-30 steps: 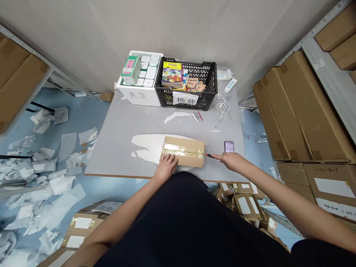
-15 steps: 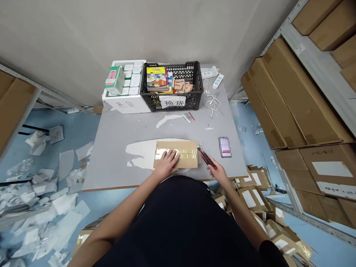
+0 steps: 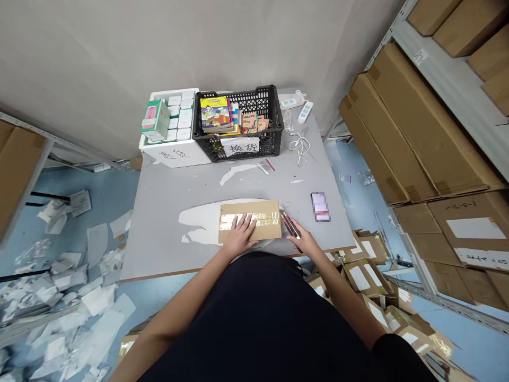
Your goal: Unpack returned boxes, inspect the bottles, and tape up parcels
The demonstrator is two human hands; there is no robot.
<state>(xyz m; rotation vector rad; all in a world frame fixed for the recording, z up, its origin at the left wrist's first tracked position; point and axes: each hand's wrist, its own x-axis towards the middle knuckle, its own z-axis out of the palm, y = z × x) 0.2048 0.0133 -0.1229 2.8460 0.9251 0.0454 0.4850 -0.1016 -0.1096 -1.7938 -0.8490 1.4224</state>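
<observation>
A flat cardboard box (image 3: 267,220) with shiny tape along its top lies near the front edge of the grey table (image 3: 159,191). My left hand (image 3: 240,236) rests flat on the box's left half, fingers spread. To the right of the box, my right hand (image 3: 303,237) grips a red and black utility knife (image 3: 290,225), whose tip points up and left beside the box's right edge. Under the box lies a torn white sheet (image 3: 194,216). A phone (image 3: 320,207) is on the table to the right of the knife.
At the back stand a white foam box (image 3: 175,158) of small cartons and a black crate (image 3: 238,143) of books. Power strips and a white cable (image 3: 299,146) lie at the back right. Shelves of large cartons (image 3: 429,122) rise on the right; paper scraps litter the left floor.
The knife has turned more upright, and my right hand has moved slightly left, closer to the box. My left hand stays on the box. The whole view has shifted a little.
</observation>
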